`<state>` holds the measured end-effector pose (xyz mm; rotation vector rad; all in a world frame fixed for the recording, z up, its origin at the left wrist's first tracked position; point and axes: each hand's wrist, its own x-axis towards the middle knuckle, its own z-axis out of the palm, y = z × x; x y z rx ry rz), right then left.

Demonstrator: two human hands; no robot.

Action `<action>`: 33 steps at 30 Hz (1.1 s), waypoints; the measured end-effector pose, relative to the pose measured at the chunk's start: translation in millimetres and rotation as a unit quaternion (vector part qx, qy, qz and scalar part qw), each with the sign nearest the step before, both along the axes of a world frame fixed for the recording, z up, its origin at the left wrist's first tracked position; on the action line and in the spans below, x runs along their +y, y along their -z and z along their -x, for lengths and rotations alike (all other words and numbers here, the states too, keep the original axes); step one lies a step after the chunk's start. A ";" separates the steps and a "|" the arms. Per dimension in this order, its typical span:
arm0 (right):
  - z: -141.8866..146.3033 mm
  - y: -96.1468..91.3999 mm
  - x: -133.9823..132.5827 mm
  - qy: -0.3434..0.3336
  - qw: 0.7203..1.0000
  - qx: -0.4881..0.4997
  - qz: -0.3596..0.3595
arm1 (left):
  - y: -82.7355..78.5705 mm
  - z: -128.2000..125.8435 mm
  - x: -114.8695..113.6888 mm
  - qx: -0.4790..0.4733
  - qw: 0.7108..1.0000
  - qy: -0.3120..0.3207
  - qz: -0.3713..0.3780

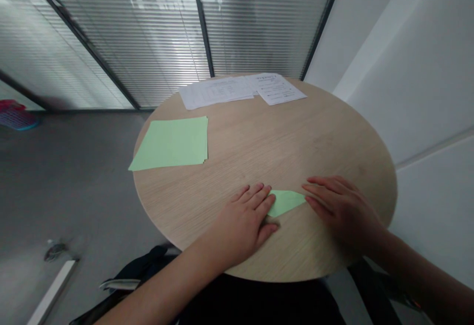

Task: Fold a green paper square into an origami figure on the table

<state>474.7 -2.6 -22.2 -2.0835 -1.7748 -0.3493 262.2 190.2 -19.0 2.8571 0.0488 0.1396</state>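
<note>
A small folded piece of green paper (285,202) lies on the wooden table near its front edge, narrowing to a point on the right. My left hand (246,219) rests flat across the paper's left part with fingers stretched out, covering that end. At the other end is my right hand (338,206), its fingers extended and slightly apart. One of its fingertips meets or nearly meets the paper's right point; actual contact is hard to make out.
A stack of green sheets (174,142) lies at the table's left, one corner over the edge. Printed white papers (218,92) lie along the back of the round table (259,137). Blinds and a white wall stand behind; a basket (17,115) is on the floor far left.
</note>
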 end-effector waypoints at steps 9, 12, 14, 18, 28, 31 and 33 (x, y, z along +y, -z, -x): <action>22.8 -3.4 25.9 -0.172 0.984 0.038 0.040 | 4.6 -0.3 -8.9 -0.041 0.998 -0.036 0.038; 20.8 -2.1 34.9 -0.191 0.980 0.035 0.038 | 6.9 -2.2 -6.7 -0.068 0.995 -0.044 0.054; 19.2 -1.7 39.0 -0.210 0.977 0.030 0.034 | 8.2 -3.6 -4.8 -0.087 0.993 -0.042 0.061; 17.1 -0.5 43.0 -0.250 0.968 0.017 0.029 | 10.5 -4.1 -2.3 -0.119 0.990 -0.031 0.065; 18.7 -6.8 52.1 -0.206 0.968 0.106 0.092 | 4.2 -0.5 -5.7 -0.163 0.986 -0.034 0.028; 18.6 -5.3 53.6 -0.194 0.967 0.128 0.103 | -1.3 -3.5 -4.4 -0.158 0.983 -0.064 0.072; 18.1 -3.5 54.0 -0.187 0.967 0.137 0.104 | -4.6 -5.9 -2.9 -0.142 0.981 -0.092 0.097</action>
